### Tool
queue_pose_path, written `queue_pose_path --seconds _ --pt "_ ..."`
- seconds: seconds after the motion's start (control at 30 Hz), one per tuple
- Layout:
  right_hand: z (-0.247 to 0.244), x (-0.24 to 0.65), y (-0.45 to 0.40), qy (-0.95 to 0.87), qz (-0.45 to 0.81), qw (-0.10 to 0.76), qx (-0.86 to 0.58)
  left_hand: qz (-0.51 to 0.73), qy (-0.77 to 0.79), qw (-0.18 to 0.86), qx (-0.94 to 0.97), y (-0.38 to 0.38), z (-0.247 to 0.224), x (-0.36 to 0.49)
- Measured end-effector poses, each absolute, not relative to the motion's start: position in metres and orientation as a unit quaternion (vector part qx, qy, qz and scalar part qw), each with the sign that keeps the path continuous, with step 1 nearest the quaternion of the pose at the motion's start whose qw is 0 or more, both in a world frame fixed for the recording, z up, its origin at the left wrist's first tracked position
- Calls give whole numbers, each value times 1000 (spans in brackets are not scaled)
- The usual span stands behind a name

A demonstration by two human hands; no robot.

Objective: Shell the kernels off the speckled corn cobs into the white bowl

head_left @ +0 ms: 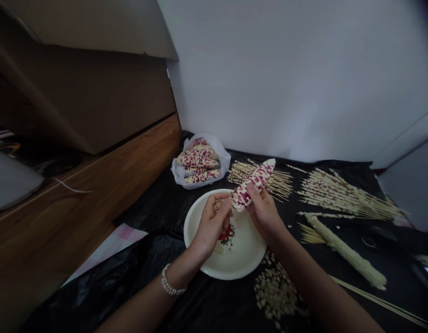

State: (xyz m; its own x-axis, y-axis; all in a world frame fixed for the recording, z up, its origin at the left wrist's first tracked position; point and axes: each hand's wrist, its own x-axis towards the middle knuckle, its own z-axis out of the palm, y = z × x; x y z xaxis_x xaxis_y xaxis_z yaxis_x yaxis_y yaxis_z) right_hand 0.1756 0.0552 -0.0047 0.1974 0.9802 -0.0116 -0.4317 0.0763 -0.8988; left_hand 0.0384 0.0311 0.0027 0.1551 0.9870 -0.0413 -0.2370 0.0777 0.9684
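Observation:
My right hand [264, 210] is wrapped round an ear of corn [254, 182] speckled dark red and cream, its pale tip pointing up and to the right. Close to the ear's lower end, my left hand [214, 219] has its fingers pinched together; whatever lies between them is hidden or too small to name. A bracelet of pale beads [169, 283] circles the left wrist. Both hands are above a white bowl [245, 259], whose floor shows a red and green printed pattern with a few small pale bits near it.
A plastic bag [223, 155] holding several corn ears stands behind the bowl. Kernel-threaded skewers [332, 189] lie at the right, more behind the ear. A bare cob [349, 252] and loose kernels [276, 289] rest on black plastic sheeting [141, 273]. A cardboard box [106, 92] is at left.

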Motion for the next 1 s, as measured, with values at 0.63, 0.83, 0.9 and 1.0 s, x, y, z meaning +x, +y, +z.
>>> queue_pose_path --seconds 0.63,0.83,0.9,1.0 --pt "11 177 52 -277 593 657 -375 474 419 600 490 36 7 29" --pt "13 182 52 -312 585 653 -365 364 327 798 351 37 8 32" --pt "12 182 51 -330 586 641 -370 357 319 804 353 37 7 33" --pt "11 182 50 -345 587 633 -368 365 317 793 370 36 6 33"
